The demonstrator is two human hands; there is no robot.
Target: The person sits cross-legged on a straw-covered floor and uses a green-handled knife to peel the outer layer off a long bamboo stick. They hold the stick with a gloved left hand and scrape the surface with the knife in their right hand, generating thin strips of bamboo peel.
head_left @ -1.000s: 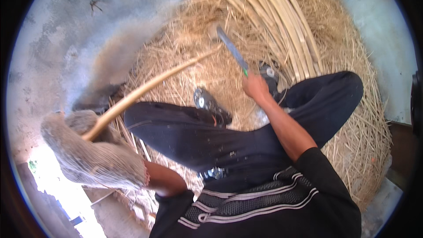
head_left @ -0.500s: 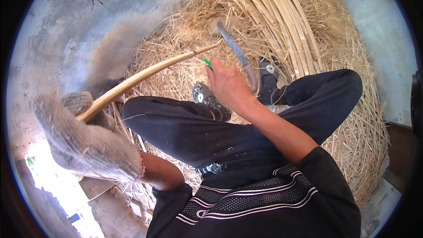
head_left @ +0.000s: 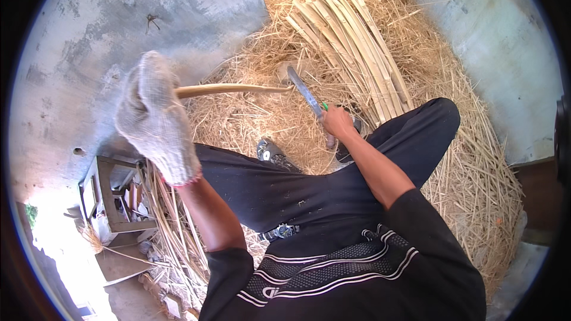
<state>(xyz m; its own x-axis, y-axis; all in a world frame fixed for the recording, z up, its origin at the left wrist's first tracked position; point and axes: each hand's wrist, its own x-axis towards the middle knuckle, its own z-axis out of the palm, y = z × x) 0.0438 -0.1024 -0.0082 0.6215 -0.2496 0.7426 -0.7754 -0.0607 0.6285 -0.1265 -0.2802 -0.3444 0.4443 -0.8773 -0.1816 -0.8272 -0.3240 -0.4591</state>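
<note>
My left hand [head_left: 154,116], in a thick grey-white knitted glove, is closed around the near end of a pale wooden strip [head_left: 232,88]. The strip stretches right across the straw, tapering to a slightly bent tip by the blade of a knife [head_left: 305,91]; I cannot tell whether they touch. My bare right hand [head_left: 337,121] is closed over the knife where blade and handle meet, the blade pointing away and to the left. Part of the handle shows below the hand. A small green piece [head_left: 325,106], its kind unclear, sits at the right thumb.
A bundle of long split strips [head_left: 357,47] lies on the straw [head_left: 256,53] beyond my right knee. My legs [head_left: 279,196] are folded in front, with a dark shoe [head_left: 270,150] between. At left are a concrete wall [head_left: 101,41] and a cluttered frame-like box [head_left: 110,196].
My left hand has moved up and right with the strip, which now lies nearly level. My right hand has shifted right, from beside the knife onto it.
</note>
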